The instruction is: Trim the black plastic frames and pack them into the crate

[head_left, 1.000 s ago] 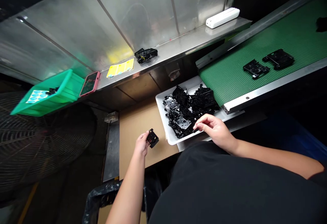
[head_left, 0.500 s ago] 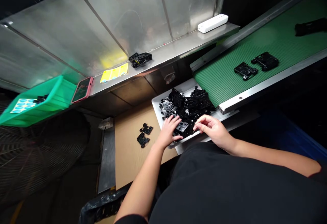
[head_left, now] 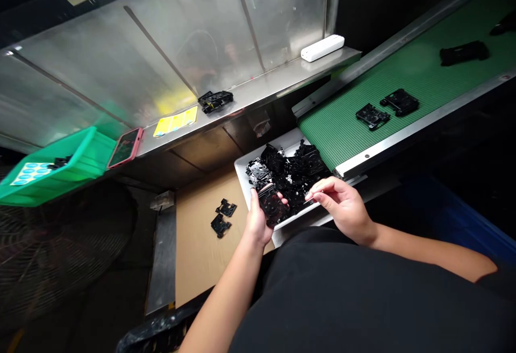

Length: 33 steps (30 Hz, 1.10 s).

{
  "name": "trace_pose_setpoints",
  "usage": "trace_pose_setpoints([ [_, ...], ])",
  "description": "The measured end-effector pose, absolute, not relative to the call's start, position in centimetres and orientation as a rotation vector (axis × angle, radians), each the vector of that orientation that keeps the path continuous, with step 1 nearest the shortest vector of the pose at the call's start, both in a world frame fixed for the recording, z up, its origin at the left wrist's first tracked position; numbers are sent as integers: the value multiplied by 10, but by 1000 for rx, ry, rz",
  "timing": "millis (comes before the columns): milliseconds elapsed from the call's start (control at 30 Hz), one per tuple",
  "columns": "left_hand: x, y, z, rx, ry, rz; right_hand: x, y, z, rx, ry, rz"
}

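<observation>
A flat black plastic part (head_left: 273, 206) lies in my left hand (head_left: 258, 223), with the thumb on one edge and the fingertips at the far edge. My right hand (head_left: 347, 208) pinches a thin, pale, pin-like piece (head_left: 309, 199) between thumb and forefinger, just right of that part. What exactly the piece is cannot be made out. Both hands are over the near side of a white tray (head_left: 241, 169), where a heap of black plastic parts (head_left: 296, 167) is piled. Two similar black parts (head_left: 221, 225) rest on the cardboard (head_left: 201, 267) to the left.
A green conveyor belt (head_left: 342, 138) on the right carries several black parts (head_left: 400, 101). Along the metal ledge (head_left: 266, 87) are a white oblong device (head_left: 322, 48), a black assembly (head_left: 215, 101), yellow stickers (head_left: 175, 122) and a phone (head_left: 126, 148). A green bin (head_left: 86, 154) stands at left.
My left hand, earlier spread above the heap, now holds a black plastic part, palm turned up. My right hand keeps its pinch. Parts on the belt have shifted toward the tray; the view has moved slightly.
</observation>
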<state>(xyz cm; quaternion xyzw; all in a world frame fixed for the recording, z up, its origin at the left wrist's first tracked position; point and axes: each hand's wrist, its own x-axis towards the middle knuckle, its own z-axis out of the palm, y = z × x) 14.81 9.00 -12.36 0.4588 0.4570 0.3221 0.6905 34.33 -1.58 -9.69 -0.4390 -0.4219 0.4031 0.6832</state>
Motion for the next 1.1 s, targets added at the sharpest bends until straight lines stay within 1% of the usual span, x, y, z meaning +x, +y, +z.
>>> trace_pose_setpoints([
  [67,147,69,-108,787,963,657,340,-17,-92,-939,-997,910],
  [167,146,44,-88,497,895,561,332,-17,-88,-886,-1050,1027],
  [267,147,29,-74,372,922,544,325,-15,-90,-860,-1066,1160],
  [400,148,17,-66,315,926,555,323,-14,-93,-880,-1021,1243],
  [700,145,5,-68,312,902,547,323,-14,-92,-874,-983,1353],
  [767,144,4,-72,343,897,553,325,-13,-94,-881,-997,1316],
  [867,132,18,-91,569,1025,615,330,-12,-99,-947,-1045,1124],
  [967,98,57,-122,946,1332,757,337,-11,-106,-997,-1059,1002],
  [1033,67,91,-143,1047,1486,839,340,-11,-110,-1006,-1044,1006],
  [1100,36,124,-159,1155,1663,832,341,-13,-113,-1014,-1026,1020],
])
